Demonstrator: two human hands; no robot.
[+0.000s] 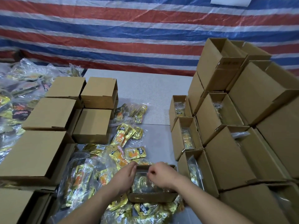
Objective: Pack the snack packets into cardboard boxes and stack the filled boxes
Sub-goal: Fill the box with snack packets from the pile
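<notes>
Holding open box (152,197) w/ both hands: left hand (125,176), right hand (161,174).

We see one bare lane of grey table (142,88) running from the centre back to the striped tarpaulin (113,38), open to a reaching hand. Closed cardboard boxes (95,92) wall its left side; stacked open boxes (216,113), packets inside, rise high along its right. Nearer us, loose snack packets (127,136) in clear bags spill across the lane and crowd around the open box (152,196) at the front edge, where both hands (159,174) already fill the opening.
</notes>
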